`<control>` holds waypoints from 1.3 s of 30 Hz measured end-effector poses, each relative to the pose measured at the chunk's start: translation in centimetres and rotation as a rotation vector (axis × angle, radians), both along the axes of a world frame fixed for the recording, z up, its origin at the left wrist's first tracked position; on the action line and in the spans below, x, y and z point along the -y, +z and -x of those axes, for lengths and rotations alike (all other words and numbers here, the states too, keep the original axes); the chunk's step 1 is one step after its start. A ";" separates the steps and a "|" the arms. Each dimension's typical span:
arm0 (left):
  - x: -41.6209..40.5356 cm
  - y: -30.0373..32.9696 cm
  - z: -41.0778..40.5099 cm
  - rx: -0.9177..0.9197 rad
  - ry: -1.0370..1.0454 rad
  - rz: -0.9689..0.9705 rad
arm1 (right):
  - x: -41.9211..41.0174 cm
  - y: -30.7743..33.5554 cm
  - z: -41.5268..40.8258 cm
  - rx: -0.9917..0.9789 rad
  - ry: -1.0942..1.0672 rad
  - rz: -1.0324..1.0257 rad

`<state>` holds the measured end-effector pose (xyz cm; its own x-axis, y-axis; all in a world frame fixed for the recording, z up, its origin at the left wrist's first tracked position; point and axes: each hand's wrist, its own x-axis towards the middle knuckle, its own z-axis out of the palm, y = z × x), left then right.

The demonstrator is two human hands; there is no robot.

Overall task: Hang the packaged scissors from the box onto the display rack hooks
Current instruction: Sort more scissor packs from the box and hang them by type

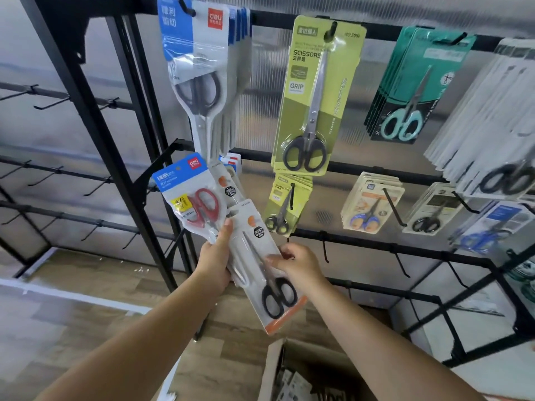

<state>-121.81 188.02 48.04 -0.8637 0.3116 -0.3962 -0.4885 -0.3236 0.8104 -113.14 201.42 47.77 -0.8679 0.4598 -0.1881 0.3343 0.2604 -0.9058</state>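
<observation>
We see the left hand gripping a fanned bunch of packs in front of the black display rack, thumb laid along the front; the foremost of the bunch on the left is a blue-topped pack with red-handled scissors. The right hand pinches the edge of a long white pack with black-handled scissors, which lies tilted across the bunch, its orange bottom edge pointing down toward the open cardboard box on the wooden floor. More packs show inside the box, though we cannot make them out clearly. On the rack, a tall blue and white pack hangs at the top left, a green pack marked SCISSORS hangs beside it, and a teal stack hangs further right. A smaller green pack sits on the hook just below, near the right hand. Bare hooks stick out from the lower bar.
</observation>
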 end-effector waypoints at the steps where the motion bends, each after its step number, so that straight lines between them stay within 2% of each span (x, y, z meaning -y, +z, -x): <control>1: 0.0 0.0 -0.1 0.003 -0.001 0.001 | 0.0 0.0 0.0 -0.006 -0.011 -0.030; 10: 3.4 -0.1 -1.9 -0.055 -0.070 -0.114 | 0.9 0.5 -0.6 -0.059 0.044 -0.088; 16: 6.6 -0.6 -3.3 0.053 -0.010 -0.075 | 3.1 -0.3 -0.3 -0.009 0.131 -0.032; 19: 7.8 -0.1 -3.9 0.033 0.036 -0.073 | 4.0 -0.4 0.0 -0.040 0.169 -0.035; 23: 9.3 2.1 -4.3 -0.048 0.048 -0.078 | 5.2 1.0 0.6 -0.150 0.210 -0.060; 29: 10.4 7.2 -4.0 -0.218 0.027 -0.100 | 5.0 6.5 1.0 -0.384 0.241 -0.042; 35: 8.3 10.7 -4.0 -0.335 -0.079 -0.206 | 3.3 10.9 -0.9 -0.545 0.186 -0.008; 39: 5.6 12.4 -4.5 -0.337 -0.084 -0.249 | 1.9 12.3 -2.3 -0.638 0.089 0.062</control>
